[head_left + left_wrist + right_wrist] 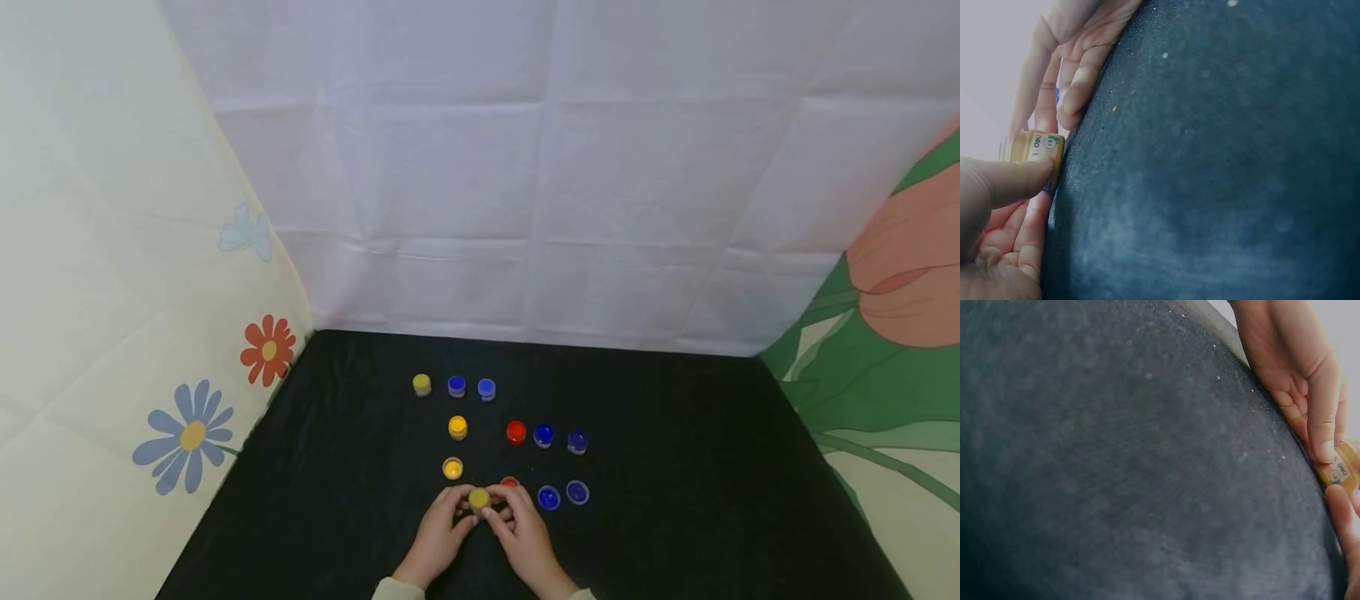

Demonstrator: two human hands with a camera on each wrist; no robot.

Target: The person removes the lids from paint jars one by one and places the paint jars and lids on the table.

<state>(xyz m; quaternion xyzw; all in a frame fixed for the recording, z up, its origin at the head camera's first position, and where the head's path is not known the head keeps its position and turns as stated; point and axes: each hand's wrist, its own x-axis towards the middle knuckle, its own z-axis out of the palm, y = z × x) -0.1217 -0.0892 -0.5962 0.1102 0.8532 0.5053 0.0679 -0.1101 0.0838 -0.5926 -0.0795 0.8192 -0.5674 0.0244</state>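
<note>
Pale sleeves (397,589) come in at the bottom edge of the head view, and out of them reach a person's two bare hands, meeting at the lower centre. Between them is an olive-topped jar (479,499), upright or nearly so; whether its base touches the black cloth (337,475) I can't tell. The left hand (437,535) pinches it from the left, thumb lying across the printed label (1044,144) in the left wrist view. The right hand (525,537) pinches it from the other side between thumb and fingers; its thumb tip meets the jar at the right edge of the right wrist view.

Just above the hands, a pale-rimmed yellow disc (452,469) lies left of centre, and a red disc (510,482) peeks out from behind the right fingers. Right of that hand sit a blue disc (549,498) and a purple disc (577,492).

Across the middle of the cloth stand a yellow jar (457,427), then a red jar (516,432), a blue jar (543,435) and a dark violet jar (577,442). Higher and further left, three more make a row: another olive-topped one, a deep blue one and a lighter blue one. White fabric (450,183) hangs across the top of the frame, with flowered cloth (90,275) on the left.
</note>
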